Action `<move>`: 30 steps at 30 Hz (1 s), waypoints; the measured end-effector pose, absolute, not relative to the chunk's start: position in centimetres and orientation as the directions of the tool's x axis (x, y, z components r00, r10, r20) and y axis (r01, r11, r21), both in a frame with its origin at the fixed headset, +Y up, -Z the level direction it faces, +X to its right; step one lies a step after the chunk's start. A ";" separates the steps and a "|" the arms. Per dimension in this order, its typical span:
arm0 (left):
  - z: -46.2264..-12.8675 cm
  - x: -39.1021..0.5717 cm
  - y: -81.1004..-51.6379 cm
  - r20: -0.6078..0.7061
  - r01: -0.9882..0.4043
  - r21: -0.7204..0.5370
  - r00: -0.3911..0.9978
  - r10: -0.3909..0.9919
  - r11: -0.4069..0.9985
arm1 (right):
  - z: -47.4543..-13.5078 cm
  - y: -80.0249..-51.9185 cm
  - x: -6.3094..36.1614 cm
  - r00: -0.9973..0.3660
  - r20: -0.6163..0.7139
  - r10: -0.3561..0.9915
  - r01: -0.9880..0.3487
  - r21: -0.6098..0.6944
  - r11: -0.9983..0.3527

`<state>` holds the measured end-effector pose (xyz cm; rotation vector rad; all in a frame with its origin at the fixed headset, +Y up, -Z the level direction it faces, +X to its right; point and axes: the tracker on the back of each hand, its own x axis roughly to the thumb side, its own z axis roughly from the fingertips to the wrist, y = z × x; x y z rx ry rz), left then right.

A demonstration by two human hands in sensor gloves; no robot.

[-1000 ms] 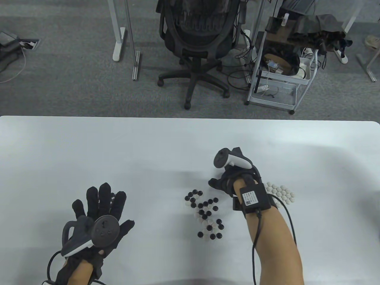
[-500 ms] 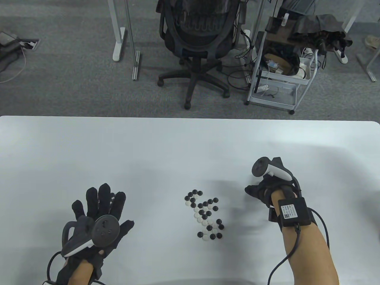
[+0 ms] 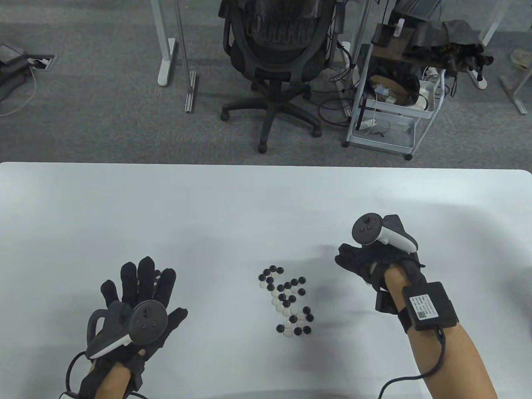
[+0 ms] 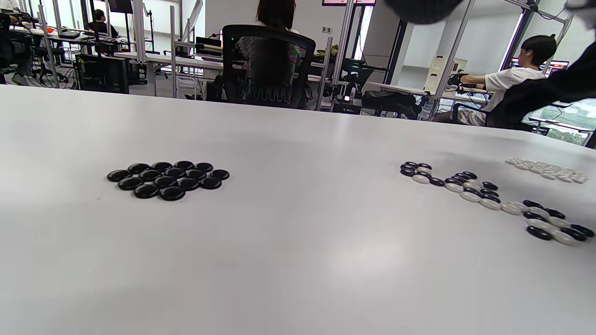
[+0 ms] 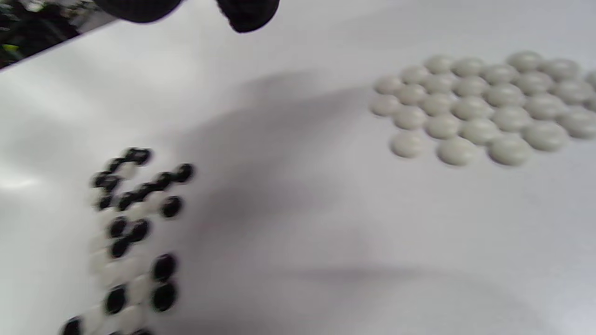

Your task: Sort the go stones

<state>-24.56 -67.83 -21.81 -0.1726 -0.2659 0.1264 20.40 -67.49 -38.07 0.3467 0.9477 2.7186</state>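
Observation:
A mixed cluster of black and white Go stones (image 3: 286, 301) lies at the table's middle front; it also shows in the wrist views (image 4: 489, 200) (image 5: 135, 223). My left hand (image 3: 139, 286) hovers flat with spread fingers over a tidy group of black stones (image 4: 167, 179), mostly hidden in the table view. My right hand (image 3: 357, 259) hangs, loosely curled, right of the mixed cluster and above a group of white stones (image 5: 479, 107), which it hides in the table view. Its fingertips (image 5: 247, 11) are apart with nothing between them.
The white table (image 3: 208, 208) has bare surface behind and to the left of the stones. An office chair (image 3: 276, 62) and a wire cart (image 3: 395, 104) stand on the floor beyond the far edge. People sit at desks in the background of the left wrist view.
My right hand moved from the mixed cluster to the right, over the white stones, then turned slightly back left. The left hand stayed still.

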 end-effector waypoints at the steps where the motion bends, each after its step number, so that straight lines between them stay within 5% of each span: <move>1: -21.8 -24.6 -67.8 0.251 -0.102 -0.186 0.957 0.147 0.977 | -37.7 -67.0 20.1 -0.938 0.167 0.304 -0.141 0.618 -0.773; 5: -21.7 -24.3 -67.7 0.282 -0.111 -0.133 0.948 0.145 0.985 | -33.6 -62.4 18.7 -0.850 0.384 0.360 -0.163 0.458 -0.874; 9: -21.7 -24.0 -67.9 0.286 -0.104 -0.125 0.949 0.136 0.987 | -31.1 -61.3 19.2 -0.814 0.471 0.340 -0.174 0.361 -0.916; 15: -21.8 -23.8 -68.1 0.284 -0.089 -0.128 0.951 0.123 0.988 | -28.5 -64.2 22.1 -0.843 0.471 0.261 -0.173 0.221 -0.960; 24: -22.0 -23.5 -68.5 0.292 -0.068 -0.139 0.951 0.107 0.988 | -27.5 -68.6 25.0 -0.847 0.418 0.330 -0.261 0.215 -0.941; 30: -22.6 -22.9 -69.5 0.296 -0.024 -0.169 0.952 0.074 0.985 | -27.4 -70.4 25.7 -0.862 0.428 0.271 -0.198 0.207 -0.958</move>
